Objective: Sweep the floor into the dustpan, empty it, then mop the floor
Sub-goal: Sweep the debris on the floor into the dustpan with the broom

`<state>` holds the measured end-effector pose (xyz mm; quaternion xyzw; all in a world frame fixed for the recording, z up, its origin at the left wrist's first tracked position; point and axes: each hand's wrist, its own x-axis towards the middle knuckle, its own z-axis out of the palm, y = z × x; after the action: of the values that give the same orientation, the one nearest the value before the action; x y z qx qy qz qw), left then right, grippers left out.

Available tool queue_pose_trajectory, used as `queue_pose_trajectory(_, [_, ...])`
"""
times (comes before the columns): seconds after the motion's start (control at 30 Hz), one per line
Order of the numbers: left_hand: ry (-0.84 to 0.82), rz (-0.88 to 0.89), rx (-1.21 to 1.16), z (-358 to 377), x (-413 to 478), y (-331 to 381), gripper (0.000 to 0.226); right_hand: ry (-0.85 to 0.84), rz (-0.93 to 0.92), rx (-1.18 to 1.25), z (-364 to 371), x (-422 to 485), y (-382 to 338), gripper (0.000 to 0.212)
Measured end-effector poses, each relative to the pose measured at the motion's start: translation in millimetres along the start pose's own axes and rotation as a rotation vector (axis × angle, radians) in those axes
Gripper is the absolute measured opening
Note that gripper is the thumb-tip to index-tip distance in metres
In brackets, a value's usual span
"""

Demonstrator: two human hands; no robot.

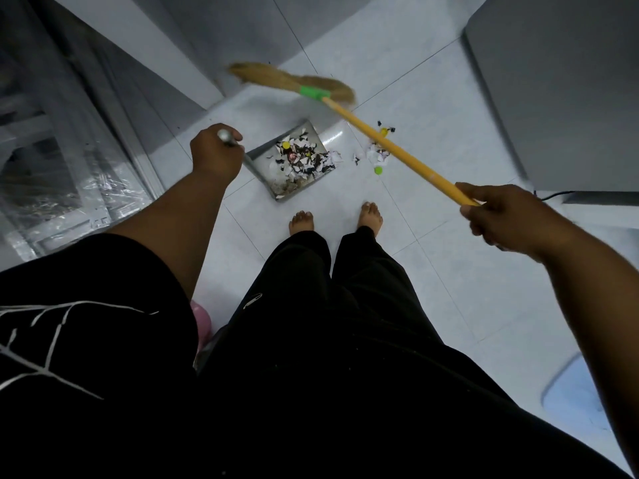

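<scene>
A grey metal dustpan rests on the white tiled floor ahead of my bare feet, filled with torn paper scraps and small caps. My left hand grips the dustpan's metal handle. My right hand holds the yellow stick of a broom. Its straw head, with a green collar, is blurred and raised beyond the dustpan. A small pile of scraps with a green cap lies on the floor just right of the dustpan's mouth, under the stick.
A grey cabinet or wall stands at the back. Plastic-wrapped metal frames fill the left side. A grey appliance with a black cable stands at the right. A pink object sits by my left leg, and a pale blue mat lies lower right.
</scene>
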<state>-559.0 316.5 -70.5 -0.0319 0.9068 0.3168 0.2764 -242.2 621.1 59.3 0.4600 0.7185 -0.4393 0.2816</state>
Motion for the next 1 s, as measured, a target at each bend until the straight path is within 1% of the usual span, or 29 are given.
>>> queue_pose_trajectory(0.1, [-0.009,0.035,0.003,3,-5,2,0.026,0.062,0.073,0.041,-8,13,14,0.043])
queue_pose_trajectory(0.2, [-0.024,0.075,0.022,8,-9,6,0.025,0.091,0.16,0.106,0,26,22,0.044])
queue_pose_trajectory(0.23, [-0.03,0.088,0.025,10,-10,8,0.023,0.087,0.19,0.142,5,28,22,0.041])
queue_pose_trajectory(0.27, [-0.034,0.1,0.028,13,-11,9,0.022,0.074,0.218,0.195,11,29,22,0.034])
queue_pose_trajectory(0.33, [-0.038,0.119,0.038,18,-14,11,0.02,0.022,0.267,0.306,25,29,19,0.013])
queue_pose_trajectory(0.4, [-0.042,0.13,0.044,23,-16,14,0.018,-0.042,0.291,0.367,38,26,16,0.01])
queue_pose_trajectory(0.47, [-0.045,0.144,0.054,28,-17,15,0.017,-0.1,0.28,0.388,47,20,14,0.014])
queue_pose_trajectory(0.63, [-0.039,0.131,0.053,32,-18,17,0.016,-0.197,0.194,0.411,46,-5,12,0.036])
queue_pose_trajectory(0.73, [-0.029,0.117,0.047,29,-18,16,0.019,-0.216,0.129,0.408,32,-24,14,0.037])
queue_pose_trajectory(0.87, [-0.042,0.09,0.019,21,-16,14,0.027,-0.149,0.089,0.37,13,-43,21,0.036])
queue_pose_trajectory(1.0, [-0.06,0.089,0.035,15,-16,10,0.023,-0.037,0.129,0.301,8,-43,32,0.04])
